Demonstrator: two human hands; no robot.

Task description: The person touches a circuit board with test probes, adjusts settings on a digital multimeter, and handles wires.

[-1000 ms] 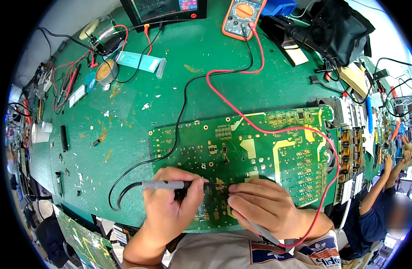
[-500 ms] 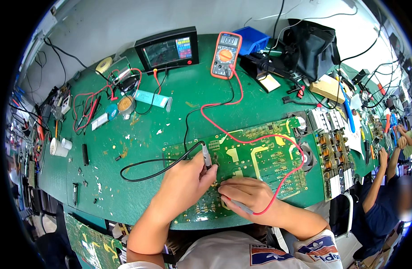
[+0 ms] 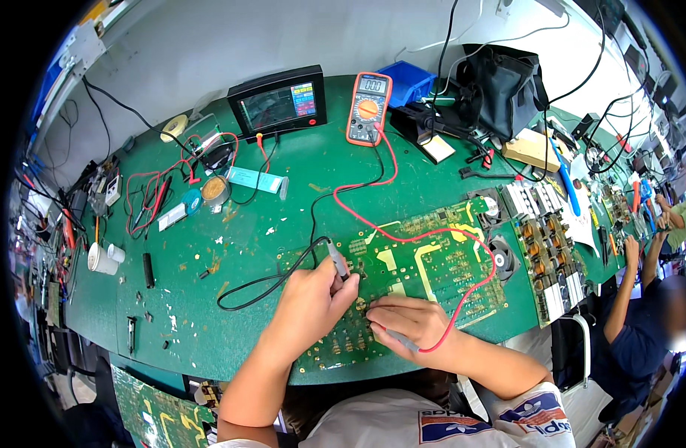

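Pinching a black-leaded probe (image 3: pixel 336 259) in the left hand (image 3: pixel 311 299) and holding a red-leaded probe (image 3: pixel 402 340) in the right hand (image 3: pixel 415 325), over a green circuit board (image 3: pixel 440 261) on the surface (image 3: pixel 208 345), below an orange multimeter (image 3: pixel 369 110) with digits on its display; wearing a shirt (image 3: pixel 365 422) with a lettered patch (image 3: pixel 451 428).

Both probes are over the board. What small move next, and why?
I'd probably tilt the left hand slightly to reveal the tip of its black-lead probe: that tip is hidden, so contact with the circuit board can't be confirmed. The right hand holds the red-lead probe low over the board, and both leads run to the multimeter.
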